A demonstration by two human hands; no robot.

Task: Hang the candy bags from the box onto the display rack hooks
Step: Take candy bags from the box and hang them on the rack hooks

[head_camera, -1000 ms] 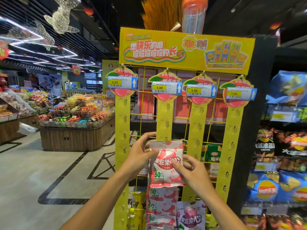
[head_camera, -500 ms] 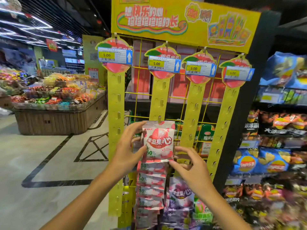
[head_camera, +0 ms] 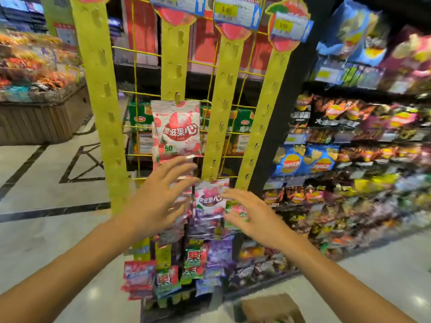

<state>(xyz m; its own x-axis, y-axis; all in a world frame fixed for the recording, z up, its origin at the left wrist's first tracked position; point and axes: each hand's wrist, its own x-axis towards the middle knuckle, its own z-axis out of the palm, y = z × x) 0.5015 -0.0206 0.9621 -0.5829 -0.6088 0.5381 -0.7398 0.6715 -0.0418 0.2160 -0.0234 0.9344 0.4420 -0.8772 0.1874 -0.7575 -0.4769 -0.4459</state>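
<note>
**Inspector:** At the display rack (head_camera: 224, 141), on the second yellow strip (head_camera: 173, 66) from the left, one red candy bag (head_camera: 176, 129) hung from a hook by its top edge. It sat upright and no hand touched it. Below it, more bags of the same kind hung in a column, largely hidden behind the left hand.

**Clerk:** And the hands themselves?

**Inspector:** The left hand (head_camera: 156, 201) was held just below the red bag, fingers straight and spread apart, holding nothing. The fingertips lay close to the bag's bottom edge; motion blur prevented me from saying whether they touched it. The right hand (head_camera: 254, 217) was beside it, lower and to the right, fingers likewise spread and relaxed, with nothing in it. It stood in front of a purple candy bag (head_camera: 210, 201) hanging on the third strip (head_camera: 224, 108); I could not tell whether there was contact.

**Clerk:** The box?

**Inspector:** A brown cardboard box (head_camera: 268, 308) showed at the bottom edge of the view, on the floor before the rack, blurred. Its contents could not be made out.

**Clerk:** Anything else on record?

**Inspector:** Further bags, red, green and purple, hung low on the rack near the floor. Price tags (head_camera: 289, 27) marked 5.00 sat at the heads of the strips. To the right, a shelf of crisp packets (head_camera: 305, 162) ran along the aisle, heavily blurred. To the left, a wooden produce stand (head_camera: 39, 113) stood on the pale tiled floor (head_camera: 46, 206), well apart from the rack.
</note>
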